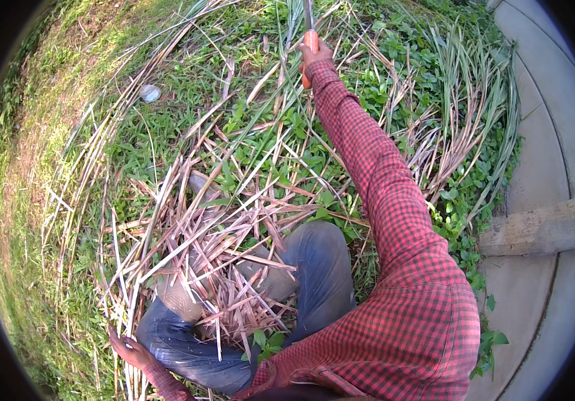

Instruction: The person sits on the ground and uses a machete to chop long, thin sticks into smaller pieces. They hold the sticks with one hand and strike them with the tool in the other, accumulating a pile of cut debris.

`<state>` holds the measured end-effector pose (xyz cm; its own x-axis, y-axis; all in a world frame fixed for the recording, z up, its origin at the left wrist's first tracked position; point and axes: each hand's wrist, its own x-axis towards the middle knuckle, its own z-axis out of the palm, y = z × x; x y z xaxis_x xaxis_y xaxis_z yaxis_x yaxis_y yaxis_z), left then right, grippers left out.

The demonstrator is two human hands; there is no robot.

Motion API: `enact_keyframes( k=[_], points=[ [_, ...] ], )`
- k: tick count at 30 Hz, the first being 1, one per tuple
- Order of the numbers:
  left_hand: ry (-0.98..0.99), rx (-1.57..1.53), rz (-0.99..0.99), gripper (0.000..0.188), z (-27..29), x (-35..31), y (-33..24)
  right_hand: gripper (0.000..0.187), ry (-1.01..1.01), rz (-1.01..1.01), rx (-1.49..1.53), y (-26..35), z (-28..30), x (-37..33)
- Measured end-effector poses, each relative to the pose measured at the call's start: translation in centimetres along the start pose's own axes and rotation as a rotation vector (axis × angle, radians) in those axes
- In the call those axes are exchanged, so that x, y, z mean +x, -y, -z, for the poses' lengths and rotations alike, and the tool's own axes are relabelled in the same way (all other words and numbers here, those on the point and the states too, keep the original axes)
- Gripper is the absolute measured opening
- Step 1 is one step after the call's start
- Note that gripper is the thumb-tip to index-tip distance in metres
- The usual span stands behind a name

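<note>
At far center, the right hand (pixel 315 56) grips a bladed tool (pixel 311 41); the left hand (pixel 132 352) has an indeterminable hold; dry strips (pixel 239 302) lie piled, long stalks (pixel 98 144) apparently unprocessed.

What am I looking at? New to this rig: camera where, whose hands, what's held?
No machine: these are a person's bare hands. The one picture comes from a fisheye camera on that person's head, looking down, so straight edges bend. The right hand grips an orange-handled tool; its blade runs out of the frame's top. The left hand is by long stalks at lower left; whether it grips them is unclear. Dry strips lie over the bent legs, on leafy green ground, with pale slabs at right.
</note>
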<state>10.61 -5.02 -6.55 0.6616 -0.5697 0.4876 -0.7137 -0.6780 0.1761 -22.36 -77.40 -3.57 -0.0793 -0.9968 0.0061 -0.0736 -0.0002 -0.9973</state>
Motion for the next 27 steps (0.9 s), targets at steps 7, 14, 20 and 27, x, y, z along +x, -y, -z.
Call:
enact_keyframes(
  k=[7,14,20,27],
  points=[
    [0.094,-0.076,0.029,0.029,0.4,0.5,-0.4,0.043,0.114,-0.129,-0.641,-6.8,0.4,7.4],
    [0.078,-0.234,0.097,0.029,-0.3,-0.3,0.5,0.045,0.368,0.07,-1.247,-6.4,3.7,5.7],
    [-0.005,-0.286,0.209,0.03,-0.5,-0.4,0.5,0.041,0.346,-0.151,-1.204,-3.0,4.3,2.5],
    [-0.037,-0.145,-0.004,0.028,0.4,-1.6,-1.5,0.051,0.455,-0.304,-0.93,-1.9,9.2,-4.8]
  ],
)
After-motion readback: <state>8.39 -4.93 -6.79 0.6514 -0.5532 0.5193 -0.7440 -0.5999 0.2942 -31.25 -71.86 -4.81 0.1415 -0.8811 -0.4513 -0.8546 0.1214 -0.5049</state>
